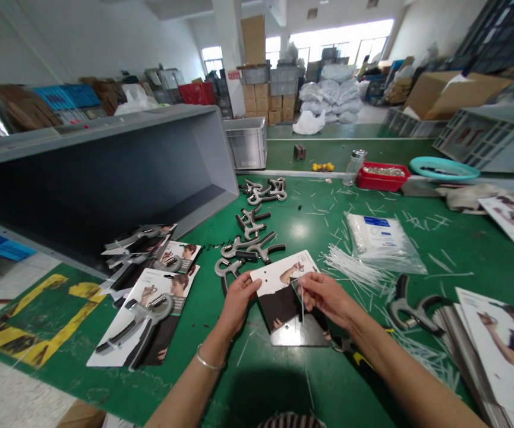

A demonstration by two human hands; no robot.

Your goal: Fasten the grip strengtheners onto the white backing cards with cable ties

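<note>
A printed backing card (278, 297) is tilted up in front of me, its left edge pinched between the thumb and fingers of my left hand (239, 300). At the card's right side, my right hand (323, 294) pinches a thin white cable tie (302, 310) that hangs down across the card. Small dark holes show in the card. Just beyond it lie several grey and black hand grips (265, 246). To the left, a hand grip (143, 324) rests on a printed card (125, 351), with more such cards and grips heaped behind.
Loose cable ties (350, 264) lie beside a plastic bag of them (379, 238). Yellow-handled pliers (358, 356) sit under my right forearm. A stack of cards (501, 356) and another hand grip (412, 309) are at right. A large grey crate (172, 172) lies on its side at left.
</note>
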